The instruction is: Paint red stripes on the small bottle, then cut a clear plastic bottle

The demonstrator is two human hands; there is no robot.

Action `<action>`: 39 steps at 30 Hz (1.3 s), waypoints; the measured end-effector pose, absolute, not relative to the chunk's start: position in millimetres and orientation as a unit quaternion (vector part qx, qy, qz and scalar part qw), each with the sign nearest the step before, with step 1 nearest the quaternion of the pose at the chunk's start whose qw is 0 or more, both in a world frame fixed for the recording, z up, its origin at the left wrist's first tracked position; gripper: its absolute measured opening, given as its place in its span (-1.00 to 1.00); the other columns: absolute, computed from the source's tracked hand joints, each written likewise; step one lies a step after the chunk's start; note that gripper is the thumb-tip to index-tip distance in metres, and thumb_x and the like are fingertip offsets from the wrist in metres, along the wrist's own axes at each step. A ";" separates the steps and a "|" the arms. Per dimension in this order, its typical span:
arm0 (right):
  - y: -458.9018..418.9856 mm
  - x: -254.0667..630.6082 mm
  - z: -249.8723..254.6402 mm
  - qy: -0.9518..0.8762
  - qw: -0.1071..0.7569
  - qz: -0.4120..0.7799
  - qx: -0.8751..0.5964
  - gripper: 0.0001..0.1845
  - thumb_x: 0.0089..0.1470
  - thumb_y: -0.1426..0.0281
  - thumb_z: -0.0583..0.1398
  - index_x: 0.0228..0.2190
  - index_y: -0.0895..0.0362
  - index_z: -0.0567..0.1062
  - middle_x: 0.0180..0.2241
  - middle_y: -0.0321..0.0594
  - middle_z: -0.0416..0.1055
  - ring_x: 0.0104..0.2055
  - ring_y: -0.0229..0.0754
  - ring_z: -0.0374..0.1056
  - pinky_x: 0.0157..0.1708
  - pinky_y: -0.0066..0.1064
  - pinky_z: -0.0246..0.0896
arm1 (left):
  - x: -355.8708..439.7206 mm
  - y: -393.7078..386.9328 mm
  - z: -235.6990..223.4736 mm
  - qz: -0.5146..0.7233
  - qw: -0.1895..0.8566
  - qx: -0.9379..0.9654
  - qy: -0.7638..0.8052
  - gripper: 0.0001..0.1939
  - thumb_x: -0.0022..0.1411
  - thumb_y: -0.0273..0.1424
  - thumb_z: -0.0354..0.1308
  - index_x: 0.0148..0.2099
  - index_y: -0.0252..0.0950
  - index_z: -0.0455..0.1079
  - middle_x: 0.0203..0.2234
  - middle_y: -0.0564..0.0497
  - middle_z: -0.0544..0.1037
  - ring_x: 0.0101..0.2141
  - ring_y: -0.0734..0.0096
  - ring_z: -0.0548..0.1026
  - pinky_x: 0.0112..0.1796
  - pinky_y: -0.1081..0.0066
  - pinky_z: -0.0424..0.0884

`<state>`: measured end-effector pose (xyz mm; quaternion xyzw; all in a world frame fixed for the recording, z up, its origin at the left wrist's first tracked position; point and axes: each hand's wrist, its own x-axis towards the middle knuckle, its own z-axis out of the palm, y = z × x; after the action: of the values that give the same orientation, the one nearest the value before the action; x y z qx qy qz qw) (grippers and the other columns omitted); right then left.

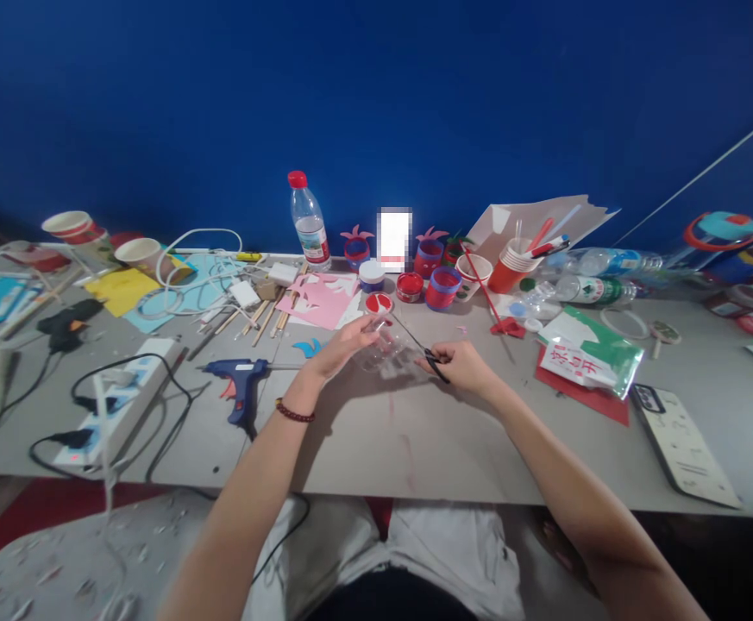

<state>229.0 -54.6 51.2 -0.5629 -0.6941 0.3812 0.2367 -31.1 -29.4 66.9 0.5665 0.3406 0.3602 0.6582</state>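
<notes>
My left hand (342, 347) is closed on a clear piece of plastic (382, 352) that looks like part of a cut bottle. In my right hand (463, 366) is a pair of black-handled scissors (436, 362), their thin blades pointing up and left across the plastic. Whether the blades touch it I cannot tell. Just behind the plastic lies a red and white round lid (379, 303). A small blue paper cutout (307, 348) is beside my left hand.
A blue glue gun (241, 379) and a white power strip (123, 401) lie at left with cords. Behind stand a red-capped bottle (310, 224), paint jars (410, 286) and paper cups (509, 267). A phone (683, 444) rests near the right front edge.
</notes>
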 end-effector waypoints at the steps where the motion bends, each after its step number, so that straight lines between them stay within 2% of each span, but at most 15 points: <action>1: -55.4 228.4 51.4 -0.691 0.235 0.382 -0.566 -0.44 -0.06 -0.03 0.27 -0.68 0.09 0.18 -0.70 -0.41 0.02 -0.59 -0.35 -0.10 -0.59 -0.44 -0.19 | -30.5 -29.6 66.6 0.361 0.654 0.571 0.341 -0.32 0.06 0.03 0.32 0.08 -0.29 0.34 -0.18 -0.07 0.53 -0.25 0.34 0.52 -0.06 0.25 0.35; 4: -57.0 227.1 52.2 -0.693 0.233 0.383 -0.565 -0.44 -0.07 -0.04 0.27 -0.68 0.09 0.19 -0.70 -0.41 0.03 -0.59 -0.35 -0.09 -0.59 -0.44 -0.19 | -29.1 -30.6 65.5 0.365 0.638 0.583 0.347 -0.26 -0.10 -0.02 0.45 0.04 -0.29 0.31 -0.23 -0.01 0.50 -0.27 0.35 0.51 -0.14 0.31 0.38; 6: -57.0 226.9 51.9 -0.693 0.236 0.383 -0.564 -0.44 -0.07 -0.04 0.27 -0.68 0.09 0.18 -0.70 -0.42 0.02 -0.58 -0.36 -0.10 -0.59 -0.44 -0.19 | -28.1 -31.6 65.7 0.369 0.624 0.591 0.354 -0.28 -0.16 -0.09 0.50 -0.03 -0.28 0.29 -0.24 0.00 0.47 -0.26 0.36 0.50 -0.18 0.34 0.38; 10: -56.5 226.7 50.6 -0.688 0.233 0.394 -0.563 -0.44 -0.07 -0.02 0.29 -0.67 0.09 0.16 -0.68 -0.43 -0.01 -0.57 -0.36 -0.11 -0.58 -0.45 -0.19 | -25.0 -33.9 67.9 0.366 0.610 0.608 0.352 -0.40 -0.12 -0.14 0.49 -0.16 -0.27 0.26 -0.26 0.01 0.46 -0.25 0.38 0.46 -0.16 0.34 0.37; 14: -58.8 225.4 53.5 -0.688 0.230 0.404 -0.558 -0.42 -0.08 0.00 0.30 -0.67 0.08 0.12 -0.67 -0.44 -0.02 -0.56 -0.36 -0.10 -0.57 -0.45 -0.19 | -22.8 -35.6 66.9 0.348 0.615 0.615 0.350 -0.46 -0.09 -0.15 0.47 -0.21 -0.27 0.26 -0.27 0.01 0.45 -0.26 0.39 0.45 -0.18 0.34 0.36; 19: -61.3 225.3 57.4 -0.684 0.236 0.414 -0.552 -0.40 -0.07 -0.04 0.29 -0.66 0.07 0.10 -0.66 -0.44 -0.03 -0.56 -0.36 -0.11 -0.57 -0.44 -0.20 | -22.7 -35.7 61.4 0.353 0.648 0.581 0.343 -0.46 -0.08 -0.16 0.47 -0.20 -0.27 0.26 -0.27 0.01 0.45 -0.25 0.38 0.46 -0.15 0.29 0.41; 26: -57.4 227.6 54.5 -0.712 0.234 0.388 -0.536 -0.41 -0.05 -0.02 0.26 -0.67 0.08 0.09 -0.65 -0.43 -0.07 -0.54 -0.35 -0.13 -0.55 -0.44 -0.20 | -25.2 -33.0 61.1 0.364 0.684 0.550 0.312 -0.42 -0.13 -0.14 0.49 -0.19 -0.28 0.28 -0.30 0.04 0.48 -0.36 0.42 0.52 -0.25 0.37 0.41; 30: -57.1 227.9 55.2 -0.710 0.235 0.387 -0.539 -0.39 -0.05 -0.04 0.26 -0.67 0.08 0.08 -0.65 -0.42 -0.09 -0.53 -0.34 -0.15 -0.55 -0.43 -0.20 | -25.6 -32.3 60.5 0.369 0.699 0.534 0.300 -0.41 -0.14 -0.09 0.48 -0.16 -0.29 0.34 -0.30 0.04 0.50 -0.40 0.39 0.54 -0.25 0.34 0.41; 36: -56.1 230.0 56.1 -0.701 0.246 0.394 -0.541 -0.38 -0.10 -0.09 0.28 -0.67 0.08 0.13 -0.67 -0.42 -0.03 -0.56 -0.34 -0.11 -0.55 -0.42 -0.18 | -29.0 -27.4 55.6 0.398 0.667 0.536 0.331 -0.40 -0.09 0.01 0.42 -0.14 -0.33 0.47 -0.27 -0.05 0.56 -0.24 0.32 0.50 -0.14 0.32 0.37; 39: -55.7 231.0 55.6 -0.687 0.240 0.408 -0.551 -0.41 -0.11 -0.10 0.29 -0.66 0.09 0.20 -0.68 -0.41 0.04 -0.58 -0.34 -0.07 -0.56 -0.43 -0.15 | -31.1 -25.7 55.4 0.398 0.648 0.555 0.336 -0.36 -0.04 -0.01 0.41 -0.02 -0.33 0.49 -0.23 -0.08 0.56 -0.23 0.31 0.49 -0.11 0.30 0.36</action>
<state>231.0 -55.7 55.6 -0.5512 -0.6869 0.4083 0.2400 -31.1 -25.7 55.4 0.5553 0.3361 0.3984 0.6480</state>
